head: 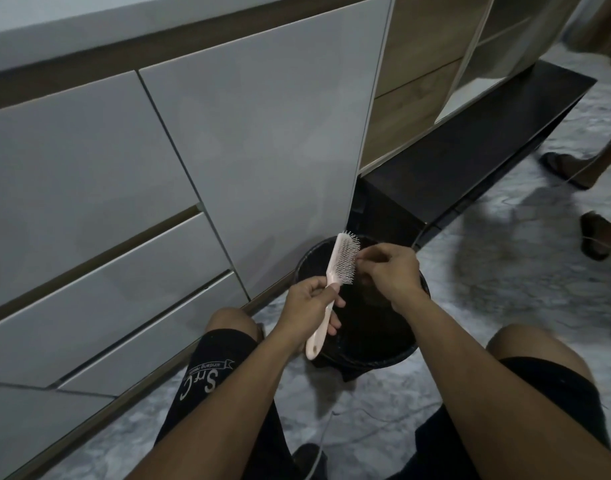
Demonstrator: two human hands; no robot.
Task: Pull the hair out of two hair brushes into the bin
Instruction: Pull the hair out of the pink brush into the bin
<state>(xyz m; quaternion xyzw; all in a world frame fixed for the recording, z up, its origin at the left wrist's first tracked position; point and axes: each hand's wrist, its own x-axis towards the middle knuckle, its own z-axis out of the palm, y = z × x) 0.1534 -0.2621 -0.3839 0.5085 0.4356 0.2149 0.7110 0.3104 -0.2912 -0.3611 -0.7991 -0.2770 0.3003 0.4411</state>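
Hairbrush, pale pink, is held upright over the black bin, bristles facing right. At far left, white cabinet drawers stand on the grey marbled floor. The left hand is closed around the brush handle, just below the bristle head; the handle end projects below the hand, in front of the near rim of the bin. The right hand is at the bristles, thumb and fingertips pinched together against them; whether hair is between the fingertips cannot be told. The bin stands on the floor against the cabinet, between the person's bare knees. At far right, another person's sandalled feet stand on the floor, well apart from the bin.
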